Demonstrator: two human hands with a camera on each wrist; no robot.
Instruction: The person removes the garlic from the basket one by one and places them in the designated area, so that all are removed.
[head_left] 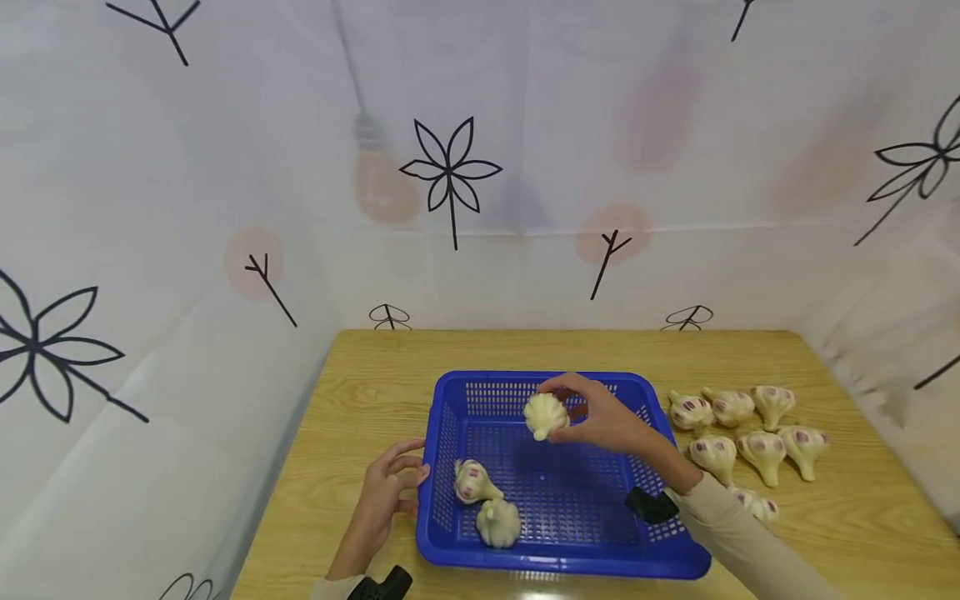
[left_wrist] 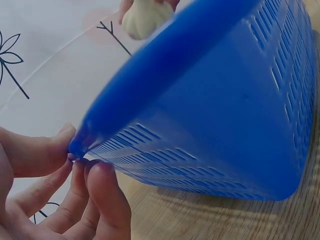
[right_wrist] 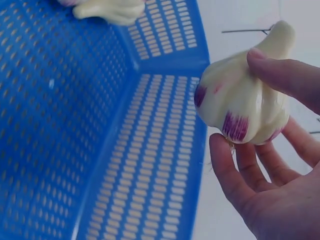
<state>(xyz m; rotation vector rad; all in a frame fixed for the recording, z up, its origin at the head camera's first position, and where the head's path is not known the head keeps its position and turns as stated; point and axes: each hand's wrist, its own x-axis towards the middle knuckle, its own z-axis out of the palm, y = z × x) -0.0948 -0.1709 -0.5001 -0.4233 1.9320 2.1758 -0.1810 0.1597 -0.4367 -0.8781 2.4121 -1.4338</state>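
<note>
My right hand (head_left: pixel 603 419) holds a garlic bulb (head_left: pixel 544 416) above the blue plastic basket (head_left: pixel 555 562). In the right wrist view, the thumb lies near the stem of this white bulb (right_wrist: pixel 245 100) with purple marks, and the fingertips support its root end. At the basket's left side, my left hand (head_left: pixel 382 498) pinches the rim (left_wrist: pixel 130 80) between thumb and fingers, seen closely in the left wrist view. Two more garlic bulbs lie inside at the lower left: one purple-marked bulb (head_left: pixel 472 482) and one plainer bulb (head_left: pixel 498 523), touching or nearly so.
Several garlic bulbs (head_left: pixel 762 450) lie grouped on the wooden table (head_left: pixel 382 375) right of the basket, with one bulb (head_left: pixel 753 505) partly behind my right sleeve (head_left: pixel 742 533). A white patterned cloth (head_left: pixel 525 275) stands behind the table and along its sides.
</note>
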